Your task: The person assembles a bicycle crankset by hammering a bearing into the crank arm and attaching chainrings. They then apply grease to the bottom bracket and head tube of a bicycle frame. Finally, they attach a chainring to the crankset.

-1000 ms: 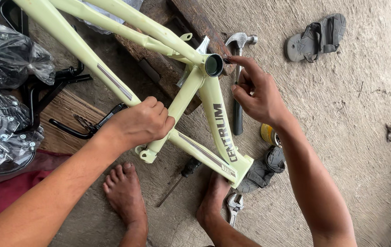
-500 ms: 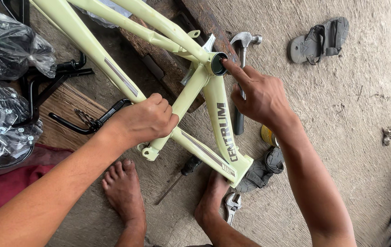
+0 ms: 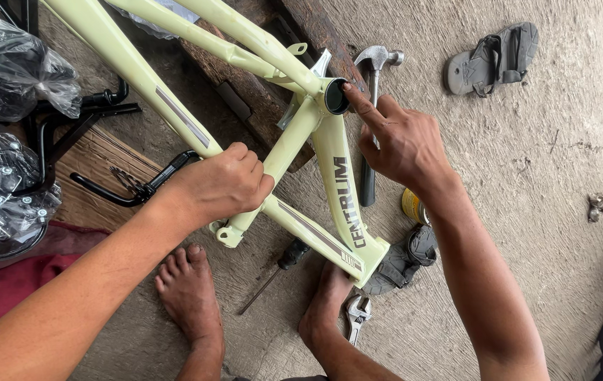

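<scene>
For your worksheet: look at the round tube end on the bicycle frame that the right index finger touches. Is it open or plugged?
Open. The tube end shows a dark hollow inside its rim, and the right hand only rests a fingertip on the rim's edge.

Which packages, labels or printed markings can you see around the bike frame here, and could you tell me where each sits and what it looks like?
Lettering decal: dark letters running along a tube of the pale green frame, below the right hand.
Stripe decal: grey-brown band on the long tube, above the left hand.
Clear plastic bags: crinkled, far left, wrapping dark parts.
Small round tin: yellow label, on the floor beside the hammer.
No signs or screens.
</scene>
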